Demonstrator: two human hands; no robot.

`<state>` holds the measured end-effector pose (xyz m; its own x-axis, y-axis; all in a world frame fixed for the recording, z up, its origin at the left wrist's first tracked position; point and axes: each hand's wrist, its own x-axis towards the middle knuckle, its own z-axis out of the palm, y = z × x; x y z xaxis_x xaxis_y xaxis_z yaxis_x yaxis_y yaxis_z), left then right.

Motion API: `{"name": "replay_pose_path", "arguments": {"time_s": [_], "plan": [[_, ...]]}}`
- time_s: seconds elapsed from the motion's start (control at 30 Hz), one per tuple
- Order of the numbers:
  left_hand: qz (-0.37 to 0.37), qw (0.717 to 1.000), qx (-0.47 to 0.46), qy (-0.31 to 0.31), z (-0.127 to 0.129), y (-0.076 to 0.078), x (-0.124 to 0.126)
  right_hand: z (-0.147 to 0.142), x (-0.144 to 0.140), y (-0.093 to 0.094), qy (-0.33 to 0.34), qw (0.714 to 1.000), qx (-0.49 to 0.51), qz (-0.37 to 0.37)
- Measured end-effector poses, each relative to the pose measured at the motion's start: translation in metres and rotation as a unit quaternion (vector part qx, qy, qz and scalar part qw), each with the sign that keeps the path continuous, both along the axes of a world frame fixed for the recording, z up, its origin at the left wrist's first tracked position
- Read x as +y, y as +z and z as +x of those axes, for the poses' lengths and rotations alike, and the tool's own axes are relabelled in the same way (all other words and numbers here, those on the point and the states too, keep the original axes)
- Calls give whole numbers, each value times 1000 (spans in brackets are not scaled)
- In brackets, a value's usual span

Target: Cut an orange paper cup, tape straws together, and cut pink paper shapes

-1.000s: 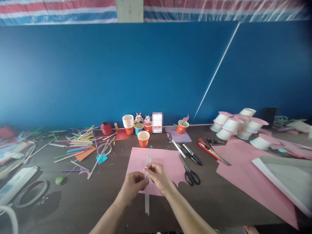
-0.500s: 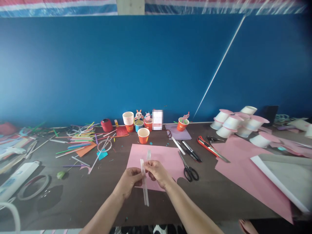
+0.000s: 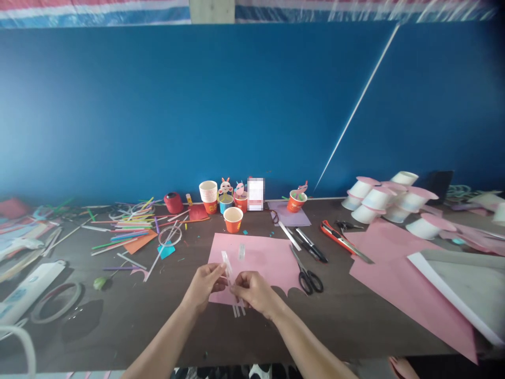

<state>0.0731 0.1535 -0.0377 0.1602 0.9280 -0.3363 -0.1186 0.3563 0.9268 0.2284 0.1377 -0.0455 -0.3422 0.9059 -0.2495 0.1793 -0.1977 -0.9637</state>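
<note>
Over a pink sheet of paper (image 3: 268, 255), both my hands pinch a small bundle of thin, translucent white straws (image 3: 225, 259). My left hand (image 3: 205, 284) grips them near the upper part, thumb and fingertips closed. My right hand (image 3: 254, 292) holds them lower down, fingers curled around. The lower ends of the straws fan slightly apart below my fingers. A short group of similar clear pieces (image 3: 241, 251) lies on the pink sheet just beyond my hands. Black-handled scissors (image 3: 310, 279) rest at the sheet's right edge. My fingers hide the middle of the bundle.
Behind the sheet stand an orange paper cup (image 3: 233, 221) and a cup stack (image 3: 208, 197). Coloured straws (image 3: 130, 226) pile up on the left, near a tape roll (image 3: 57, 302). A red utility knife (image 3: 343, 239), markers (image 3: 310, 245) and white cups (image 3: 371, 200) are on the right.
The straws' top has tilted left. My right hand has slid down along the bundle, and my left hand has moved up slightly. The lower ends have risen and spread.
</note>
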Motion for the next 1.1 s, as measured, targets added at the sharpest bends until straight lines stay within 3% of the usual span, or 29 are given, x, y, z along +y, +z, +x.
{"name": "replay_pose_path", "arguments": {"time_s": [0.3, 0.47, 0.73, 0.97, 1.1], "plan": [[-18, 998, -41, 44, -2, 4, 9, 0, -6, -2, -5, 998, -43, 51], [-32, 997, -59, 35, -2, 5, 9, 1, -6, 1, 23, 1000, -9, 14], [27, 998, 14, 57, 0, 6, 10, -2, -9, 3, 59, 997, 51, -29], [-12, 999, -40, -26, 6, 5, 4, -5, -8, -1, 33, 995, 70, -60], [-29, 997, -70, -20, 8, 1, 3, -5, -10, -1, 22, 996, 72, -53]]}}
